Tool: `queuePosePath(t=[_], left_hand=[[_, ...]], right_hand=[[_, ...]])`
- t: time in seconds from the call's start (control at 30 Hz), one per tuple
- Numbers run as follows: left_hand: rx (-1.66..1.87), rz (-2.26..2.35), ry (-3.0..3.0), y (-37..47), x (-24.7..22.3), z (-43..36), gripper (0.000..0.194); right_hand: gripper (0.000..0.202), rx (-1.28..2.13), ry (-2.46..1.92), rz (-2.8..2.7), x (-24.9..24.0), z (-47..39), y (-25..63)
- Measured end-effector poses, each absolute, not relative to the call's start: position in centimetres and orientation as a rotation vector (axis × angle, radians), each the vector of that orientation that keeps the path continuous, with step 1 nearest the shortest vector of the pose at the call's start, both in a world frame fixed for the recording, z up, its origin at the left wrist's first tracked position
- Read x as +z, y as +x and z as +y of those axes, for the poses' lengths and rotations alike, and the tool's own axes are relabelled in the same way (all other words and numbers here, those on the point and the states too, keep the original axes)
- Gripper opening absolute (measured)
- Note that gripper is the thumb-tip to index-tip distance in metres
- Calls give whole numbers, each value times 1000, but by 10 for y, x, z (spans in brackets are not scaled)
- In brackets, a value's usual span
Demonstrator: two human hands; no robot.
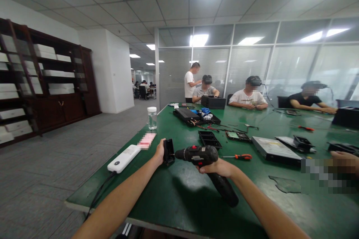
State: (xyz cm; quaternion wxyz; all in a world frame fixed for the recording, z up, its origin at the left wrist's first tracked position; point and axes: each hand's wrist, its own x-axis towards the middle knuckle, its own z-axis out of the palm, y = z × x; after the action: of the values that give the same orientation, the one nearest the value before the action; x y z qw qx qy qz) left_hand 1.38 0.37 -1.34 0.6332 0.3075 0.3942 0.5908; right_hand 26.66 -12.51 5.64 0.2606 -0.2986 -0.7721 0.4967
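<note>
Fingers of my left hand are closed on a small black plastic part, held upright over the green table. My right hand grips a black cordless drill with red details. The drill points left, its tip at or very near the black part; whether they touch cannot be told. Behind the drill lies a black tray-like frame. A screwdriver with an orange and black handle lies to the right of the drill.
A white power strip, a pink item and a clear jar stand or lie along the left edge. Right lies a silver drive. Another person's hand is at the far right. Several people are beyond the table.
</note>
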Motion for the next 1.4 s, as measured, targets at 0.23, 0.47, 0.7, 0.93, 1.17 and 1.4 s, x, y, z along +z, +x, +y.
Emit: queuePosePath(t=[0.23, 0.47, 0.7, 0.93, 1.17, 1.4], left_hand=[[1359, 892, 696, 13, -12, 4, 33], [1367, 869, 716, 14, -10, -1, 32], [1356, 907, 717, 15, -9, -1, 33], [1350, 890, 739, 13, -12, 3, 34], [1384, 892, 726, 14, -10, 2, 33], [1373, 907, 730, 15, -10, 1, 34]], right_hand=[[23, 1340, -811, -2104, 57, -126, 266], [27, 1313, -871, -2072, 57, -127, 266], [30, 1333, -904, -2053, 58, -128, 266], [26, 1335, -801, -2102, 59, -126, 267], [28, 1319, -820, -2134, 59, -125, 266], [27, 1320, -809, -2117, 60, -127, 265]])
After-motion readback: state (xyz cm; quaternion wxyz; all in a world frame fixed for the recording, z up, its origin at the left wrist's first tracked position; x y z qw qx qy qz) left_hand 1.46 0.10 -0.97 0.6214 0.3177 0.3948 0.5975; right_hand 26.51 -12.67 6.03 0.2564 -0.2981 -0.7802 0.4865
